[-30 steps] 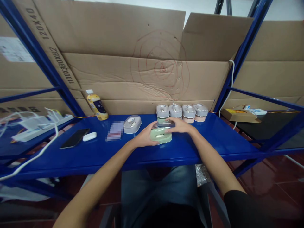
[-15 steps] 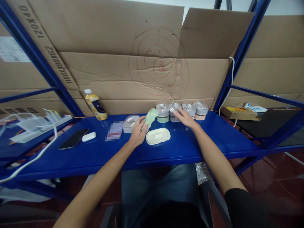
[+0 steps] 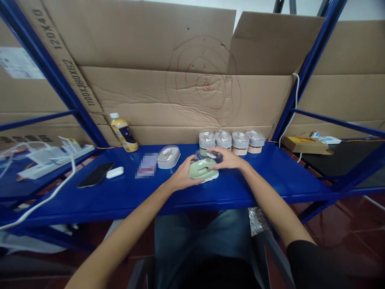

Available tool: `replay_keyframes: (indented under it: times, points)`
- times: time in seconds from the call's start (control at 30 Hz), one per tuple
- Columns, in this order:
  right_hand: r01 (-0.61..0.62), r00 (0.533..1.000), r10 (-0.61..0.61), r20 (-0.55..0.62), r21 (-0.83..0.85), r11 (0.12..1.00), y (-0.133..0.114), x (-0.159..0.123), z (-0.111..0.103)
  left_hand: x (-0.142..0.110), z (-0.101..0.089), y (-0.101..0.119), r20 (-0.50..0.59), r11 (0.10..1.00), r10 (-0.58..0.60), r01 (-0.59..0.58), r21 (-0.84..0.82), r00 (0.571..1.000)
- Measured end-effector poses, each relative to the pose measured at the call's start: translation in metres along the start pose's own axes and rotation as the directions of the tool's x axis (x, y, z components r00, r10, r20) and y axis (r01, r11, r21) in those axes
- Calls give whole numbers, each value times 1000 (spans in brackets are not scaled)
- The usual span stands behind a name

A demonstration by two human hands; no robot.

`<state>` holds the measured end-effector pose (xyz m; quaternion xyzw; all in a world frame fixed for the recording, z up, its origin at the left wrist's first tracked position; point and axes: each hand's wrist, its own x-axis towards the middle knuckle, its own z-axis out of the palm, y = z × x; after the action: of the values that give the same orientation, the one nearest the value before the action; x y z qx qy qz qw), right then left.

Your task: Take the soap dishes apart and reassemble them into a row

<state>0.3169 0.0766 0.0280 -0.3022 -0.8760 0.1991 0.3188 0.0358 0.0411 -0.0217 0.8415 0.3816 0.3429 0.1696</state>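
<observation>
My left hand (image 3: 183, 176) grips the left side of a pale green oval tray (image 3: 203, 170) with a slot-like mark in its middle. The tray is held over a cream oval tray (image 3: 210, 178), of which only the lower edge shows. From the right, my right hand (image 3: 230, 159) has its fingers curled round a clear plastic lid (image 3: 213, 154), tilted at the back edge of the green tray. Whether the lid touches the green tray I cannot tell. Behind my hands stand several lidded clear containers (image 3: 240, 139), some with pink or green bases.
Another clear container (image 3: 169, 156) stands on the blue table (image 3: 144, 196) to the left. Further left are a blurred card (image 3: 146, 165), a white case (image 3: 114, 172), a black phone (image 3: 96, 175) and a yellow bottle (image 3: 124, 133). Cardboard (image 3: 135, 88) backs the table.
The green tray has gone from upright to nearly flat, moving right and over the cream tray. My right hand has come from the container row toward the left hand, bringing a clear lid.
</observation>
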Motion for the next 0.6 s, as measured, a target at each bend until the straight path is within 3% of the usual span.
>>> replay_keyframes:
  times: [0.2,0.33,0.6]
  points:
    - [76,993,-71,90,-59,995,-9,3,11,5,13,-7,-48,989,-62,54,-139,997]
    - [60,984,-41,171,-105,993,-10,5,19,6,13,-5,-6,991,-50,49,-123,999]
    - [69,977,-49,209,-88,994,-13,5,22,4,10,1,50,997,-52,55,-47,997]
